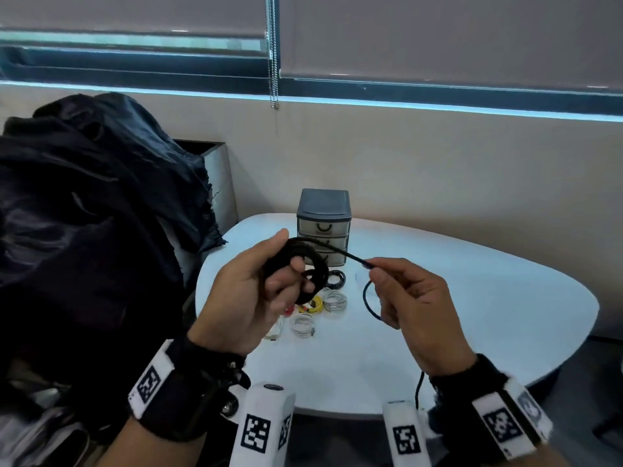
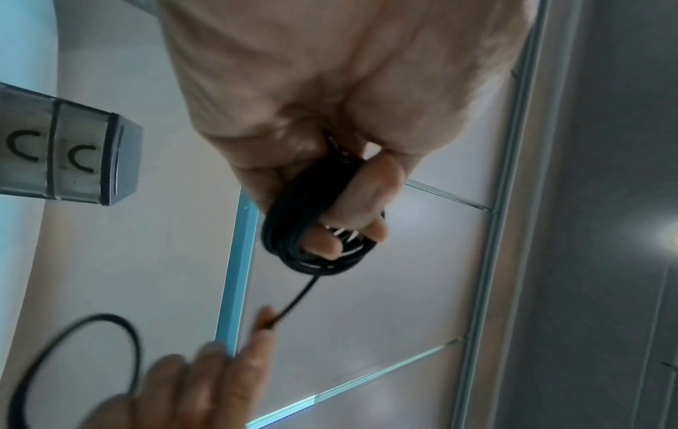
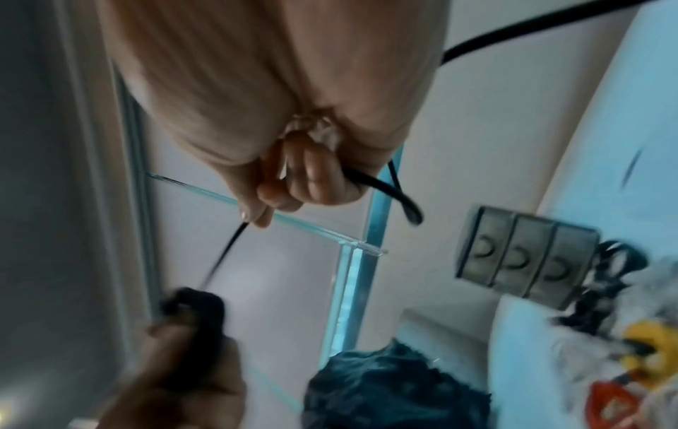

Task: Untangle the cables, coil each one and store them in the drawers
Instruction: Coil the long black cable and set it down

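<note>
Head view: Your left hand (image 1: pixel 246 298) grips a black cable wound into a coil (image 1: pixel 305 261), thumb over the top and fingers through the ring, in front of the small grey three-drawer plastic cabinet (image 1: pixel 323 227). Your right hand (image 1: pixel 413 298) pinches the free strand of that cable just right of the cabinet; the strand loops down under your palm.
Table: The cabinet stands on the white rounded table (image 1: pixel 472 298). In front of it lie a black coil (image 1: pixel 337 276), a white coil (image 1: pixel 334 299), a yellow coil (image 1: pixel 315 305) and another white coil (image 1: pixel 303 325).
Left wrist view: Your fingers (image 2: pixel 374 200) curl through the black coil, and one strand runs from it to your right fingertips (image 2: pixel 266 319). The cabinet (image 2: pixel 73 156) is to the left, drawers shut.
Right wrist view: Your right thumb and forefinger (image 3: pixel 264 214) hold the strand; it leads to the coil in your left hand (image 3: pixel 176 357). All is blurred.
</note>
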{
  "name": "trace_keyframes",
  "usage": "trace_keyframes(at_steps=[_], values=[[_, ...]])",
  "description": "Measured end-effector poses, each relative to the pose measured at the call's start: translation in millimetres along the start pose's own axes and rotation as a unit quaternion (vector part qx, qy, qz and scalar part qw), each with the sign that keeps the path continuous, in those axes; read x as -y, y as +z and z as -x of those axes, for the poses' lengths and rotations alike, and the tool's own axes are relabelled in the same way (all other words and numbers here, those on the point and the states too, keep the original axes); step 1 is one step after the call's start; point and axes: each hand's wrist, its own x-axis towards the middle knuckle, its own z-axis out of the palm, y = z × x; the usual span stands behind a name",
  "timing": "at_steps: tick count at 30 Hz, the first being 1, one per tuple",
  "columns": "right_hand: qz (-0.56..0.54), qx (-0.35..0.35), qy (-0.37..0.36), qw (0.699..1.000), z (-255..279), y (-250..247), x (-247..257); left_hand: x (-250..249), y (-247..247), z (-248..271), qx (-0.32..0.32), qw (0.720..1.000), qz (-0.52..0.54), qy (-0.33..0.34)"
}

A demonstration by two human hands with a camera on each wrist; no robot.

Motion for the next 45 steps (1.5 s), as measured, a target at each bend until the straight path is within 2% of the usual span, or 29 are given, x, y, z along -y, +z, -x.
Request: trace_keyframes(at_steps=[2,4,6,8,11,13,14,15,17,19,20,22,24,26,28,30,33,35,37,40,41,43,45], values=[[0.097,-0.028,0.012,0.995,-1,4,-30,6,3,-3,0.03,0.997,0.038,0.053],[0.177,0.046,0.041,0.982,19,14,-60,17,5,-10,0.057,0.992,0.054,0.102],[0.225,0.153,0.076,0.959,50,26,-72,30,0,-20,0.046,0.991,0.03,0.124],[0.267,0.215,0.08,0.936,70,29,-59,40,-13,-31,-0.011,0.986,-0.084,0.145],[0.279,0.22,0.062,0.933,70,16,-15,53,-34,-40,-0.073,0.931,-0.315,0.168],[0.28,0.219,0.026,0.934,65,8,21,65,-42,-41,-0.053,0.888,-0.429,0.158],[0.276,0.209,0.007,0.938,61,4,36,72,-42,-40,-0.016,0.875,-0.46,0.146],[0.271,0.183,-0.013,0.945,55,0,46,80,-38,-36,0.03,0.875,-0.466,0.13],[0.259,0.094,-0.044,0.96,34,-12,55,89,-26,-23,0.12,0.904,-0.4,0.086],[0.231,0.006,-0.037,0.972,8,-29,47,86,-16,-10,0.186,0.941,-0.28,0.042],[0.214,-0.022,-0.029,0.976,-1,-35,38,80,-13,-4,0.218,0.95,-0.219,0.028],[0.178,-0.027,-0.012,0.984,-6,-35,16,64,-7,3,0.293,0.951,-0.1,0.03],[0.138,0.018,-0.007,0.99,8,-23,-3,50,-4,3,0.317,0.947,-0.018,0.057],[0.088,0.062,-0.002,0.994,27,-7,-14,43,-2,1,0.282,0.956,0.049,0.067],[0.068,0.08,-0.003,0.994,42,3,-21,38,-3,-3,0.218,0.966,0.123,0.062],[0.086,0.076,-0.009,0.993,52,8,-26,31,-11,-7,0.172,0.964,0.193,0.063],[0.151,0.103,-0.013,0.983,67,10,-27,26,-18,-11,0.144,0.956,0.245,0.075],[0.182,0.141,-0.001,0.973,77,11,-25,31,-15,-13,0.099,0.973,0.197,0.074],[0.211,0.179,0.008,0.961,82,10,-19,43,-12,-17,0.049,0.992,0.084,0.083],[0.266,0.23,0.019,0.936,82,6,-6,64,-6,-21,0.017,0.997,-0.029,0.07],[0.292,0.245,0.015,0.924,82,5,-2,66,-4,-21,-0.002,0.998,-0.016,0.061],[0.363,0.275,0.0,0.89,80,1,-4,58,-1,-22,-0.035,0.993,0.113,0.006],[0.44,0.265,-0.004,0.858,78,-6,-24,43,-7,-27,-0.04,0.968,0.25,0.002]])
